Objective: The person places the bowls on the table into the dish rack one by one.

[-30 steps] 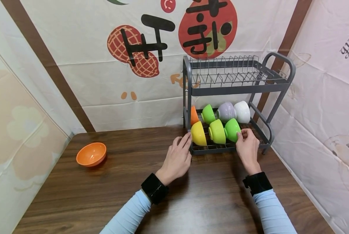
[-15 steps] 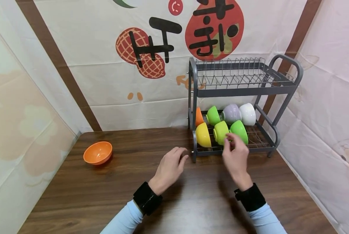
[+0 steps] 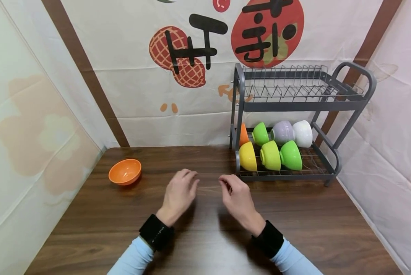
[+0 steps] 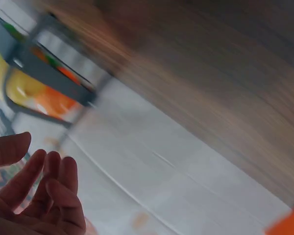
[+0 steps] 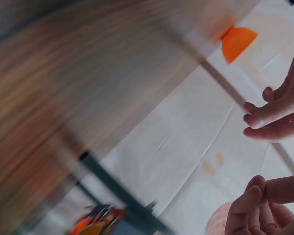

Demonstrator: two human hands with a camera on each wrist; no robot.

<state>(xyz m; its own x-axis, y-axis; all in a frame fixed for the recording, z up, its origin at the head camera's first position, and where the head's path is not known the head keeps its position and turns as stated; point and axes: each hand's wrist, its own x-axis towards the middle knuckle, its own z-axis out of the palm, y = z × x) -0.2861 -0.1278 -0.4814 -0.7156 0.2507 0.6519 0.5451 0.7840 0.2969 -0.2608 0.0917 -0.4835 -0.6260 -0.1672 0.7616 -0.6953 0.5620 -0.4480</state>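
My left hand (image 3: 178, 195) hovers above the wooden table in the head view, fingers loosely bent and holding nothing. Facing it, my right hand (image 3: 240, 199) has its thumb near the fingertips, with nothing held. To the left, an orange bowl (image 3: 125, 172) sits upright on the table. On the rack's lower tier, bowls stand on their sides in two rows. The front row has a yellow bowl (image 3: 248, 156), a lime bowl (image 3: 270, 156) and a green bowl (image 3: 291, 156). Behind are an orange bowl (image 3: 244, 135), a small green bowl (image 3: 260, 134), a lavender bowl (image 3: 282, 132) and a white bowl (image 3: 302, 133).
A grey two-tier dish rack (image 3: 303, 106) stands at the table's back right, its upper tier fitted with wire slots. Printed cloth walls (image 3: 140, 126) border the wooden table (image 3: 198, 244) at the back and both sides.
My right hand has let go of the front green bowl and drawn back left, away from the rack. My left hand has left the rack's corner and moved left. The view has shifted left.
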